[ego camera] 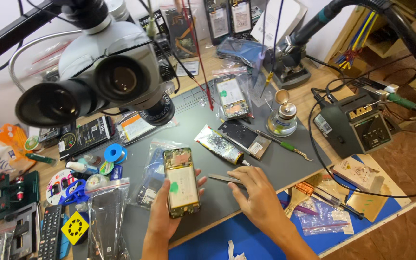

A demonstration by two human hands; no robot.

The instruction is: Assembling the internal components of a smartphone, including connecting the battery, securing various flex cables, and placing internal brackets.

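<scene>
Opened phone (182, 182), pale battery exposed, in left hand's (162, 212) closed grip; right hand (256, 192) pinching tweezers (225, 179).

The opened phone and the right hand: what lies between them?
In the head view, only bare grey mat lies between the opened phone, held in the left hand, and the right hand, which touches metal tweezers.

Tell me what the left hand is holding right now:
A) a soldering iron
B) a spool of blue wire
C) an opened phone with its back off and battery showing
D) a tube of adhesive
C: the left hand cradles the opened phone from below, battery side up, while the right hand rests on the grey mat touching the metal tweezers.
</scene>
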